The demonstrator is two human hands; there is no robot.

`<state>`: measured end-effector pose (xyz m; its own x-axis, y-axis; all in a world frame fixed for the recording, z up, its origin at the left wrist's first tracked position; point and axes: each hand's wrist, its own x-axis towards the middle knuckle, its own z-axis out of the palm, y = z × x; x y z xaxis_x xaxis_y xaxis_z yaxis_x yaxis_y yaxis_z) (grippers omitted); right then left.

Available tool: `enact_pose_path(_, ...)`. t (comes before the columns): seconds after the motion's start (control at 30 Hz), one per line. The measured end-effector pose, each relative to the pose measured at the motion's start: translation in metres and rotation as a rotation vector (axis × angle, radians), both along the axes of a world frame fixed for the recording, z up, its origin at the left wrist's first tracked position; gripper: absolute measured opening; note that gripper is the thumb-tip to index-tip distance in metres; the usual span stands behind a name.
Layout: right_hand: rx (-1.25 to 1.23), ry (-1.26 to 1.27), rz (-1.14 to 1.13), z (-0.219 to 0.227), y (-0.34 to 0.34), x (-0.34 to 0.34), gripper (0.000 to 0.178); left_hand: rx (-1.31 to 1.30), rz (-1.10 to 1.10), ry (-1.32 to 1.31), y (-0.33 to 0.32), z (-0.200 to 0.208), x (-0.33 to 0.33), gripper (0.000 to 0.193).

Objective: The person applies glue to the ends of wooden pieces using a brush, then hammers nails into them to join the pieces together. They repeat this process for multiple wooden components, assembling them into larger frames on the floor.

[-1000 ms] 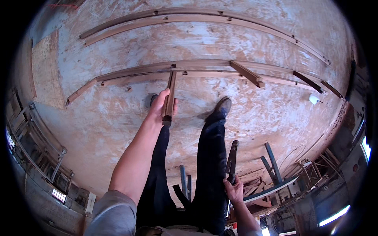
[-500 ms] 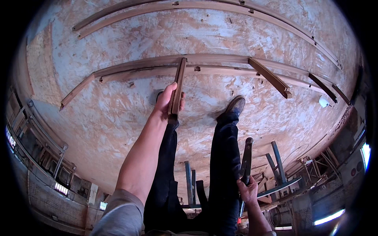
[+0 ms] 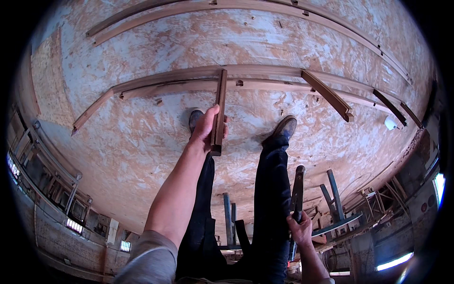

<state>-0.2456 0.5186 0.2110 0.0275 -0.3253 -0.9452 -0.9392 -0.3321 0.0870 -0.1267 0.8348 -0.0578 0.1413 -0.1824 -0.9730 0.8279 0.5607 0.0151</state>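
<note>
Change: a second ago the brown grooved straight wooden bar (image 3: 220,104) ended around the nearer rail; its far end now shows at the farther one, both at 12 o'clock. Since half a second ago its near end has swung toward 5 o'clock, so it looks squarer to the rails. Judgement: bar is now better lined up crosswise; seated or merely touching, cannot tell.

Left hand (image 3: 206,127), near centre, grasps the bar close to its near end, thumb on top, fingers wrapped round the far side. Right hand (image 3: 301,229), 5 o'clock, grips a long dark hammer-like tool (image 3: 297,191) with a rounded end pointing to 12; tool hangs beside the dark cloth trousers (image 3: 272,189), away from the bar.

Materials: nearer pale-brown wooden rail (image 3: 265,85) is long, smooth, with dark squarish notches; farther pale-brown wooden rail (image 3: 265,70) runs alongside. Both bow through the fisheye. Brown angular wooden bar with a stepped end (image 3: 327,95) slants from the farther rail at 1 to 2 o'clock. Another notched pale wooden rail pair (image 3: 156,17) lies higher at 12. Floor (image 3: 118,156) is blotchy, tan over whitish-blue, scuffed. Small white rounded container (image 3: 390,123) at 3 o'clock; blue-grey stool-like frame with splayed legs (image 3: 335,191) at 4
</note>
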Motion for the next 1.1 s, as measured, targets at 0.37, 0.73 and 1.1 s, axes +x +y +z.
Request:
enact_pose_path(0.37, 0.065, -0.135, 0.236, -0.009, 0.005, 0.01, 0.031, -0.05, 0.193, 0.203, -0.003, -0.005, 0.052, 0.032)
enact_pose_path(0.73, 0.531, -0.673, 0.491, -0.062, 0.086, 0.129, 0.035, -0.17, 0.123, 0.018, 0.01, 0.01, 0.087, 0.037)
enact_pose_path(1.1, 0.491, -0.552, 0.641, -0.122, 0.122, 0.15, 0.045, 0.005, 0.054, 0.033, 0.001, 0.035, 0.1, 0.036)
